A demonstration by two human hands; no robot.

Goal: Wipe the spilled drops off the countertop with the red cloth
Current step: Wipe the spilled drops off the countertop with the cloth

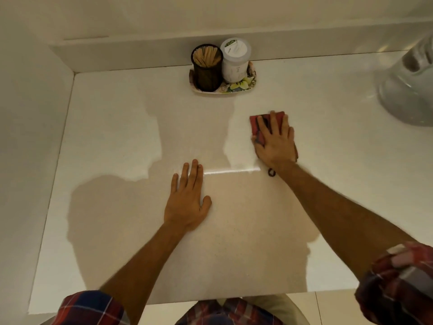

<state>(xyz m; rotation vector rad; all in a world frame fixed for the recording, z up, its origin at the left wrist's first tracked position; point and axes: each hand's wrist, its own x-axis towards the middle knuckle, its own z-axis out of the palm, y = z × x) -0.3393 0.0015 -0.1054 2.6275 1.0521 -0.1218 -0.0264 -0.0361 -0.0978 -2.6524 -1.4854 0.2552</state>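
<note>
The red cloth lies flat on the white countertop, right of centre. My right hand presses down on it with fingers spread; cloth shows past the fingertips and at the wrist side. My left hand rests palm down on the bare counter nearer the front, fingers together, holding nothing. I cannot make out any drops on the surface; only shadows and a bright glare streak show between the hands.
A small floral tray stands at the back against the wall, carrying a dark mesh cup of wooden sticks and a white lidded jar. A clear glass vessel sits at the far right. The counter's front edge is close to my body.
</note>
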